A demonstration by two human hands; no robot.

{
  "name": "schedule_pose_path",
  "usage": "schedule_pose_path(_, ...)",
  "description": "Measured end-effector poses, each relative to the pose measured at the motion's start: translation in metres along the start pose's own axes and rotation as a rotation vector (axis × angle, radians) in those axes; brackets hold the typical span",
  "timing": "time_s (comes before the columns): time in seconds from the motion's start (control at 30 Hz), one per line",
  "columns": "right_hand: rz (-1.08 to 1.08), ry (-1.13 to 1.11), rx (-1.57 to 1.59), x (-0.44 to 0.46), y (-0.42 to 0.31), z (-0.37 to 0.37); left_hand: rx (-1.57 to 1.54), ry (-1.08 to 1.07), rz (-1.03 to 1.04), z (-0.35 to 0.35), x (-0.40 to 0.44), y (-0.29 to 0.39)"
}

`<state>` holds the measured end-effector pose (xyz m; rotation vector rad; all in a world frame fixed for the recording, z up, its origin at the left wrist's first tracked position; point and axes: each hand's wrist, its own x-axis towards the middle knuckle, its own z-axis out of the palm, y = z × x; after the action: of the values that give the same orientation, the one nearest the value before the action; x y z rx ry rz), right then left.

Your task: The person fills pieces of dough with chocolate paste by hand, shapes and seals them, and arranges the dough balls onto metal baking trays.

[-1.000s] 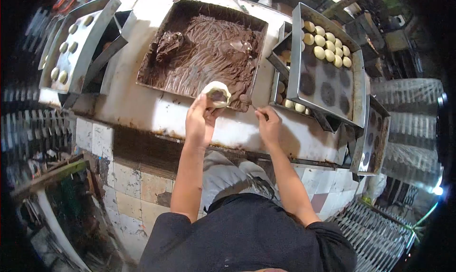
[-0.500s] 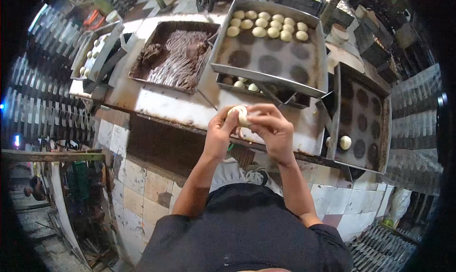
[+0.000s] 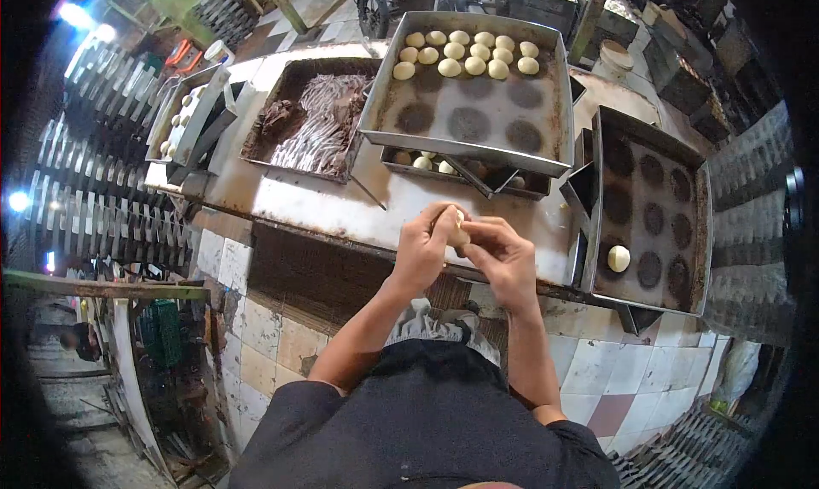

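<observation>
Between my two hands, above the table's front edge, is a small piece of pale dough [image 3: 459,229]. My left hand [image 3: 428,243] is closed round its left side, and much of the dough is hidden behind the fingers. The fingers of my right hand [image 3: 502,257] pinch it from the right. Beyond my hands stands a metal tray [image 3: 467,146] with several round dough balls [image 3: 475,66] along its far half. Another tray [image 3: 701,233] at the right holds a single dough ball [image 3: 618,259].
A pan of dark brown filling [image 3: 320,113] sits on the white table [image 3: 299,197], with a thin stick [image 3: 367,190] beside it. Under the big tray is another tray [image 3: 533,190] with dough balls. At far left stands a tray [image 3: 205,109] of dough balls.
My hands have moved slightly right and down relative to the view, closing more tightly round the dough. Less of the dough shows now. The camera view has shifted a little.
</observation>
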<state>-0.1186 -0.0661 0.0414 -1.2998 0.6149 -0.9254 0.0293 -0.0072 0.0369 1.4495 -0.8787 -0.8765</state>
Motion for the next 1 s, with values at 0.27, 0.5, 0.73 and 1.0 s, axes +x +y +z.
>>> schedule_pose_path(0.27, 0.592, 0.271, 0.58, -0.016, 0.107, 0.022, 0.651, -0.488, 0.371, -0.042, 0.038, -0.052)
schedule_pose_path(0.5, 0.175, 0.506, -0.888, 0.026, 0.175, -0.004, 0.05, -0.841, 0.058, -0.143, 0.103, -0.005)
schedule_pose_path(0.73, -0.09, 0.32, -1.25, 0.023, 0.222, 0.004, 0.059, -0.735, 0.114, -0.196, 0.196, 0.031)
schedule_pose_path(1.0, -0.244, 0.343, -1.315, 0.025, 0.249, -0.01, 0.616, -0.509, 0.202, -0.113, 0.322, 0.014)
